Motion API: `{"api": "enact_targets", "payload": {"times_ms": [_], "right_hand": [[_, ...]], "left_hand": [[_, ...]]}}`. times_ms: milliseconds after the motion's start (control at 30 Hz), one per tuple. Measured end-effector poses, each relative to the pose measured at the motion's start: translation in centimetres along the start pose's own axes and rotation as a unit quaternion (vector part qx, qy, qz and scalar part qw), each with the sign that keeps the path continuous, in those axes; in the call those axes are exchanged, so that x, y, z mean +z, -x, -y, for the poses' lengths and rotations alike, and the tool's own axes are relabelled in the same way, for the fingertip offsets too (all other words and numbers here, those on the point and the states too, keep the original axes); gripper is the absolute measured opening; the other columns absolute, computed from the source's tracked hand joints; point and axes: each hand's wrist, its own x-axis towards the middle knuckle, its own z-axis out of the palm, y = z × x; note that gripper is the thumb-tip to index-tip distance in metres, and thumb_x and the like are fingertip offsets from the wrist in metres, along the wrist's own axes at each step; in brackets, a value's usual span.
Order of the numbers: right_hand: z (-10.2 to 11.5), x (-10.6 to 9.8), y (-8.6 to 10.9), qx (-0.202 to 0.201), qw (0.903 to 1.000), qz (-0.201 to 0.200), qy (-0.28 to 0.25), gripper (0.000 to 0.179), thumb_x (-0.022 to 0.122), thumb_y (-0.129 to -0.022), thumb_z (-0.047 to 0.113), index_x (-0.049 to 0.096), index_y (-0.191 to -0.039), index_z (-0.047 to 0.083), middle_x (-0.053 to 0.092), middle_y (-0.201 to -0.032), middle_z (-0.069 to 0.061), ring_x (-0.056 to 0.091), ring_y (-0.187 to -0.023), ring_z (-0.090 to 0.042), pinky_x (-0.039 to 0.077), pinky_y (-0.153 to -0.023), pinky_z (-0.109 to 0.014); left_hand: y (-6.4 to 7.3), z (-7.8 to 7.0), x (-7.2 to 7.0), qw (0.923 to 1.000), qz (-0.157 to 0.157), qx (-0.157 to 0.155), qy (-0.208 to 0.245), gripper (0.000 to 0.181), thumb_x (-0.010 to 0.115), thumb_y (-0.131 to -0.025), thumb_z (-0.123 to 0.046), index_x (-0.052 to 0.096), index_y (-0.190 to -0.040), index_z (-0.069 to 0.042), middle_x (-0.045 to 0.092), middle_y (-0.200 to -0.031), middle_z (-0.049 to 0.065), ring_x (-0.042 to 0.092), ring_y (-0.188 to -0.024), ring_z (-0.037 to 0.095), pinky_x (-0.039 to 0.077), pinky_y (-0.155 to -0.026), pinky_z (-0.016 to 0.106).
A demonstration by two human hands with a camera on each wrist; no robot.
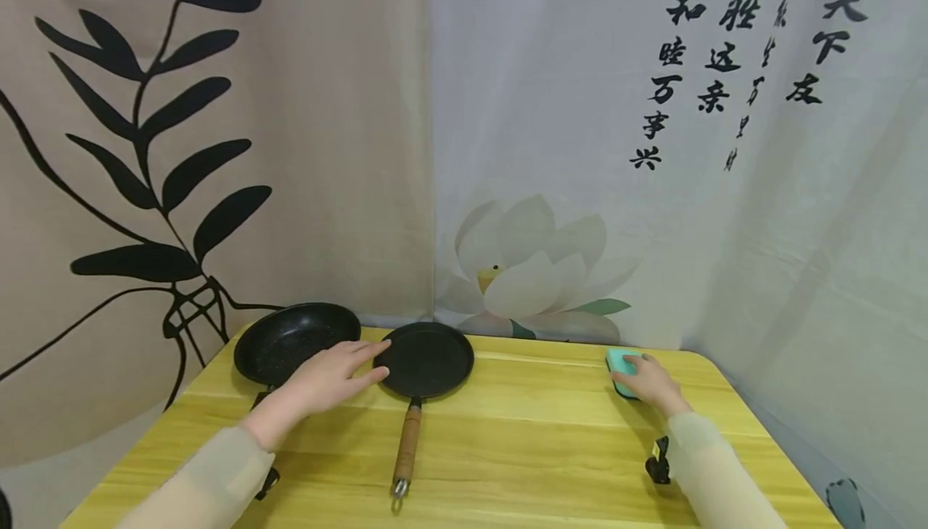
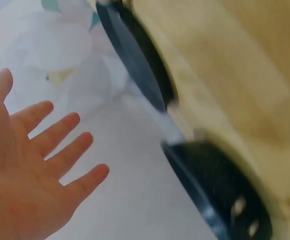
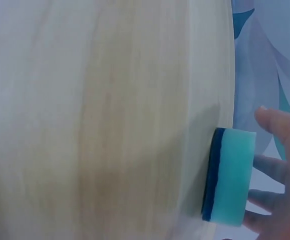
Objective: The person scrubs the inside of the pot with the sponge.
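Note:
My left hand (image 1: 326, 382) hovers with its fingers spread, between a deep black frying pan (image 1: 290, 336) and a flat black pan (image 1: 429, 358) with a wooden handle (image 1: 408, 444). In the left wrist view the palm of that hand (image 2: 29, 170) shows with nothing in it. My right hand (image 1: 655, 386) is at a turquoise sponge (image 1: 618, 361) near the back right of the table. Seen from the right wrist, the sponge (image 3: 235, 175) has a dark scouring layer on its table side. The fingers there reach its top with the thumb held apart; whether they press on it is unclear.
Both pans and the sponge stand on a wooden table (image 1: 536, 432), close to its back edge. Behind it hangs a curtain (image 1: 551, 110) printed with leaves, a lotus and writing. A small black device (image 1: 658, 462) is at my right wrist.

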Motion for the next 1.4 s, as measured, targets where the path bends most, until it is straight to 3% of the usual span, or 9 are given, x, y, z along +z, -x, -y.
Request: {"api": "enact_targets", "payload": {"times_ms": [133,267,367,433,567,733,933,1267,1400], "right_hand": [[0.0,0.1,-0.3,-0.005,0.9998,-0.018,-0.007,0.066,0.058,-0.095,0.039,0.045,-0.139,-0.009,0.027,-0.143,-0.042,0.031,-0.126,-0.06,0.034,-0.094,-0.071],[-0.1,0.0,-0.5,-0.012,0.9991,-0.036,-0.02,0.061,0.063,-0.093,0.032,0.048,-0.135,-0.011,0.034,-0.139,-0.04,0.036,-0.125,-0.057,0.036,-0.096,-0.067],[-0.2,0.1,-0.5,-0.016,0.9986,-0.041,-0.028,0.06,0.066,-0.092,0.029,0.05,-0.133,-0.011,0.039,-0.136,-0.039,0.039,-0.122,-0.056,0.038,-0.095,-0.065],[-0.1,0.2,-0.5,-0.018,0.9982,-0.044,-0.038,0.059,0.068,-0.09,0.027,0.051,-0.132,-0.011,0.042,-0.135,-0.038,0.04,-0.122,-0.055,0.038,-0.095,-0.064],[0.3,0.4,-0.4,-0.028,0.9974,-0.042,-0.052,0.057,0.07,-0.089,0.025,0.053,-0.13,-0.011,0.044,-0.134,-0.037,0.041,-0.122,-0.055,0.038,-0.096,-0.064],[0.9,0.8,0.0,-0.035,0.9971,-0.039,-0.055,0.057,0.072,-0.087,0.021,0.054,-0.13,-0.01,0.046,-0.134,-0.036,0.041,-0.122,-0.054,0.038,-0.096,-0.064],[1.4,1.6,0.4,-0.049,0.9956,-0.031,-0.074,0.06,0.074,-0.085,0.018,0.052,-0.134,-0.008,0.047,-0.134,-0.033,0.042,-0.123,-0.053,0.038,-0.096,-0.063],[1.2,1.4,1.5,-0.036,0.9926,-0.028,-0.113,0.055,0.075,-0.085,0.015,0.055,-0.131,-0.008,0.045,-0.136,-0.035,0.039,-0.125,-0.054,0.035,-0.099,-0.064],[1.3,1.1,1.6,-0.035,0.9905,-0.022,-0.131,0.058,0.074,-0.085,0.017,0.053,-0.134,-0.007,0.039,-0.14,-0.036,0.033,-0.128,-0.056,0.032,-0.101,-0.066]], "left_hand": [[0.0,-1.2,1.5,0.9986,0.029,-0.013,0.043,0.068,0.039,-0.096,-0.064,0.045,-0.147,-0.021,0.046,-0.145,0.012,0.043,-0.131,0.037,0.037,-0.101,0.058],[0.0,-2.0,3.4,0.9964,0.035,-0.032,0.07,0.066,0.047,-0.094,-0.061,0.048,-0.145,-0.019,0.049,-0.141,0.015,0.058,-0.114,0.033,0.049,-0.089,0.053],[0.2,-2.5,4.7,0.9942,0.048,-0.046,0.084,0.066,0.055,-0.093,-0.057,0.05,-0.144,-0.015,0.062,-0.115,0.01,0.062,-0.081,0.019,0.052,-0.067,0.04],[0.4,-2.9,5.3,0.9898,0.067,-0.056,0.112,0.067,0.057,-0.093,-0.053,0.048,-0.144,-0.012,0.064,-0.088,0.003,0.052,-0.06,0.011,0.045,-0.053,0.032],[0.9,-3.6,6.1,0.9712,0.114,-0.072,0.197,0.074,0.057,-0.094,-0.052,0.039,-0.148,-0.005,0.056,-0.057,-0.002,0.045,-0.041,0.011,0.036,-0.04,0.026],[1.2,-4.5,6.8,0.952,0.147,-0.073,0.258,0.084,0.06,-0.093,-0.05,0.027,-0.151,0.002,0.061,-0.057,0.002,0.056,-0.041,0.018,0.044,-0.037,0.031],[1.6,-4.9,7.3,0.9463,0.157,-0.066,0.275,0.085,0.064,-0.092,-0.044,0.027,-0.149,0.007,0.06,-0.054,0.003,0.053,-0.038,0.015,0.046,-0.035,0.032],[1.5,-5.1,7.8,0.9279,0.177,-0.09,0.316,0.087,0.065,-0.093,-0.039,0.02,-0.151,0.007,0.061,-0.055,0.009,0.053,-0.036,0.011,0.048,-0.036,0.032],[1.4,-5.1,7.5,0.9162,0.189,-0.111,0.335,0.092,0.067,-0.091,-0.038,0.014,-0.153,0.004,0.062,-0.057,0.011,0.054,-0.038,0.014,0.049,-0.037,0.032]]}}
